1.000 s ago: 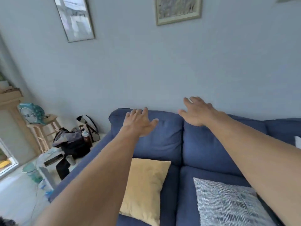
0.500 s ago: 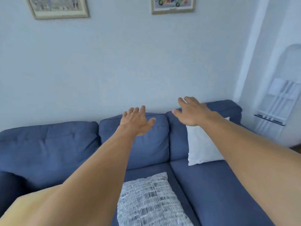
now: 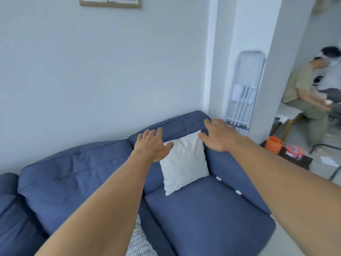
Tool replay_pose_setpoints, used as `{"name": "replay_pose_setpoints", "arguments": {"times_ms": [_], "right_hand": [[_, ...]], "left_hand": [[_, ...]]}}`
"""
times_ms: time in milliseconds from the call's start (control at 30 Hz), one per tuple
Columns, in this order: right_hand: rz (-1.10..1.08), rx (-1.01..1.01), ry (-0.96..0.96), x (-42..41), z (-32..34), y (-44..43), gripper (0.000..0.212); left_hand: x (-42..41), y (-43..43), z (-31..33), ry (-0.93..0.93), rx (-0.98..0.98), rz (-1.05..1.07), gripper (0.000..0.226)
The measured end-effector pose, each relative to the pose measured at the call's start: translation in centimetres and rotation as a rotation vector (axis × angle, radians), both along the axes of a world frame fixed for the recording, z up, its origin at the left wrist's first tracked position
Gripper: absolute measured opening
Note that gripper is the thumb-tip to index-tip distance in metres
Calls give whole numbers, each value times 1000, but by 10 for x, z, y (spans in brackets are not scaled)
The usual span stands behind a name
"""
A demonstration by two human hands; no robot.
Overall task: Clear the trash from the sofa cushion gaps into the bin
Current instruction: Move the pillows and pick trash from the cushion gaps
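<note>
A blue sofa (image 3: 203,215) fills the lower view. Two small white scraps of trash sit in the gap between the right seat cushion and the armrest, one (image 3: 218,178) farther back and one (image 3: 238,192) nearer. My left hand (image 3: 152,145) and my right hand (image 3: 218,136) are stretched out in the air above the sofa's right end, fingers straight and spread, holding nothing. A white pillow (image 3: 184,161) leans on the backrest between and below the two hands. No bin is in sight.
A striped pillow (image 3: 138,241) lies at the bottom edge. Past the armrest, a dark low table (image 3: 297,159) carries an orange container (image 3: 273,144) and a clear round box (image 3: 294,151). A folded white rack (image 3: 243,93) leans on the wall. Two people sit at the far right.
The view has swung right along the sofa, from the yellow pillow at the left end to the white pillow at the right end. Both hands stay outstretched and empty.
</note>
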State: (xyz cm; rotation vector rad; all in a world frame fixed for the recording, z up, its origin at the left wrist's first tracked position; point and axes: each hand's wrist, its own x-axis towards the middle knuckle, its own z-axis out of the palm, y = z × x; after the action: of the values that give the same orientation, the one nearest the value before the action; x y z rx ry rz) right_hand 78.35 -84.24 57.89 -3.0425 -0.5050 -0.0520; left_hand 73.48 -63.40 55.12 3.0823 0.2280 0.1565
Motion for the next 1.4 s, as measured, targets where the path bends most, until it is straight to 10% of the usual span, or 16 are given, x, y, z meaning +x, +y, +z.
{"name": "replay_pose_setpoints", "arguments": {"times_ms": [800,1400], "right_hand": [[-15,-19,90,279,-36,-6,65],[310,-51,390,463,-245,1,67]], "left_hand": [[271,17,-36,11,-55,74,71],[333,7,-241,302,-271,656,58]]}}
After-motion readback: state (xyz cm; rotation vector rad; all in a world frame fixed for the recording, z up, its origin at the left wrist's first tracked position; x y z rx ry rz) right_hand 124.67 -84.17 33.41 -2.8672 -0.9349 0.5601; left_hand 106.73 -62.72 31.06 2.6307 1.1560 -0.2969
